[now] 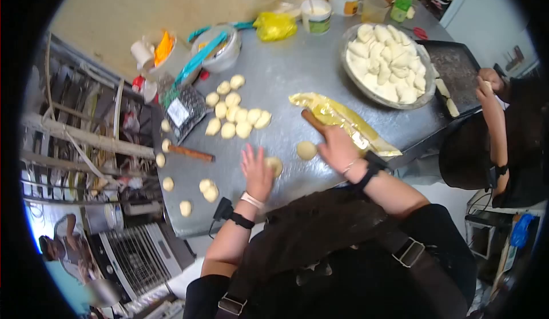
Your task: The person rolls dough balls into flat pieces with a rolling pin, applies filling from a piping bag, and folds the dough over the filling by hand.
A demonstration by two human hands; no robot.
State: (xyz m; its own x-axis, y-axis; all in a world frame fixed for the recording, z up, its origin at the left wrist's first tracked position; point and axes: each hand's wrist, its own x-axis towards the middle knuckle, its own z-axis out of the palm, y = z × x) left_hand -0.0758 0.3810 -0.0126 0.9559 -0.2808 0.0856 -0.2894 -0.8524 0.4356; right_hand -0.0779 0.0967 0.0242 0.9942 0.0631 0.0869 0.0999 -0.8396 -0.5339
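Observation:
My left hand (256, 176) rests on the metal table with its fingers spread. Its thumb side meets a flattened dough round (275, 166). In my right hand (338, 149) is a short wooden rolling pin (313, 122), its far end sticking out past the fingers. Between my hands lies another flat dough round (306, 150). A long yellow plastic packet (343, 120) stretches just beyond my right hand. Past my left hand sits a cluster of dough balls (233, 113). A few more dough balls (209, 190) lie to its left.
A large bowl (350, 70) heaped with dough pieces stands at the back right, beside a dark tray (454, 67). Another person's hands (489, 84) hold a small piece there. A second wooden stick (193, 154), a black bag (184, 112) and tubs (315, 17) occupy the table.

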